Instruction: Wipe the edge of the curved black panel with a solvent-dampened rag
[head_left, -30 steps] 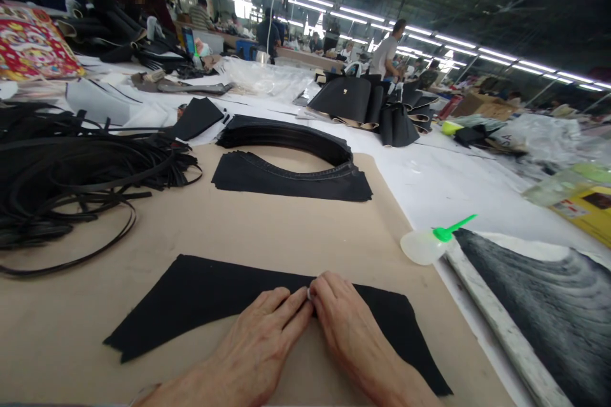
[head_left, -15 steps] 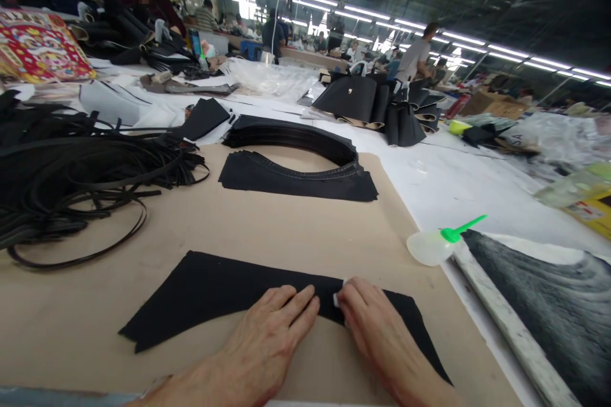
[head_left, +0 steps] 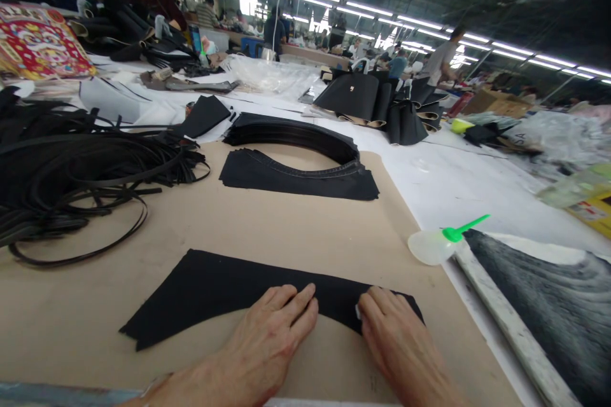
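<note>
A black curved-edge panel (head_left: 214, 283), fabric or leather, lies flat on the brown sheet (head_left: 286, 222) in front of me. My left hand (head_left: 279, 324) presses on its middle with the fingers stretched out flat. To the right, my right hand (head_left: 389, 324) is closed, its fingertips down on the panel's right part. A small white thing (head_left: 358, 311) peeks out between those fingers; most of it is hidden, so its kind cannot be made out. Farther back are a black panel with a stitched curved edge (head_left: 296, 184) and a stack of black curved pieces (head_left: 291, 130).
A heap of black strips (head_left: 95, 172) spreads over the left side. On the right lie a squeeze bottle with a green nozzle (head_left: 432, 248) and a black-smeared board (head_left: 539, 292). Black rolled pieces (head_left: 353, 98) stand at the back. Several people work in the distance.
My right hand has slid to the right along the black panel with the small white thing. My left hand stays in place. A distant person in a light shirt has shifted right.
</note>
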A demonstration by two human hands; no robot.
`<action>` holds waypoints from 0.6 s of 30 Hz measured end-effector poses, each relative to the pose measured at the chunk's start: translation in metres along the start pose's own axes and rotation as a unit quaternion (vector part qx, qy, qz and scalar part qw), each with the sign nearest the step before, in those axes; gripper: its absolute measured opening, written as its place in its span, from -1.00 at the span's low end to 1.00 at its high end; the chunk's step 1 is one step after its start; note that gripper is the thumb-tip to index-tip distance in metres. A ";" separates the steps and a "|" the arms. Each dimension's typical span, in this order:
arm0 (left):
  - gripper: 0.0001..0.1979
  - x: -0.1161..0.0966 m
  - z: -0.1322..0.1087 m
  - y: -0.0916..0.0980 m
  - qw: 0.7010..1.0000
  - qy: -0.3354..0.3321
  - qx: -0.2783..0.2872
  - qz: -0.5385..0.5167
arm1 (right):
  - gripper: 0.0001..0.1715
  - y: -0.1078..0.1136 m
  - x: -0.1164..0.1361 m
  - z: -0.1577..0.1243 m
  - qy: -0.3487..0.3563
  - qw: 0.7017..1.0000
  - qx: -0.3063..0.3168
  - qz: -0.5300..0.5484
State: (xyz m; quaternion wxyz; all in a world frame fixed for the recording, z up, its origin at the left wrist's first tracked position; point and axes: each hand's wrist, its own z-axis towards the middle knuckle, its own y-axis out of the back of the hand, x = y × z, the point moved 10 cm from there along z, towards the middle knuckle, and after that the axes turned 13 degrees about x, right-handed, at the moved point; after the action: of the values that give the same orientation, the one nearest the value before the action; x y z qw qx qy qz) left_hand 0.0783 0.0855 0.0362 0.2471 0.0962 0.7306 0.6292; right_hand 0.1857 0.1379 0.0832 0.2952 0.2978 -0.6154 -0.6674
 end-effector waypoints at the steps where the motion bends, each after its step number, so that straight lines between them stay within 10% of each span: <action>1: -0.37 -0.001 0.000 0.000 1.000 -0.002 0.002 -0.002 | -0.71 0.007 -0.005 -0.001 -0.009 1.000 -0.020 -0.004; 8: -0.39 -0.002 -0.002 0.006 1.000 0.003 -0.017 0.002 | -0.66 0.004 0.035 0.005 0.065 0.996 -0.028 0.052; 14: -0.39 -0.003 -0.003 0.008 1.000 -0.002 -0.030 0.007 | -0.72 0.016 -0.014 -0.009 -0.034 0.998 -0.058 0.006; 18: -0.41 -0.002 -0.005 0.012 0.997 0.008 -0.070 0.018 | -0.68 0.019 0.019 0.007 0.028 0.995 -0.071 0.060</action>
State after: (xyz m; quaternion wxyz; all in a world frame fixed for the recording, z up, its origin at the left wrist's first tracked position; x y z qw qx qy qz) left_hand 0.0755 0.0830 0.0491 0.2356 0.0867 0.6848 0.6841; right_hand 0.1685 0.1262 0.1017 0.3721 0.2571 -0.5749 -0.6819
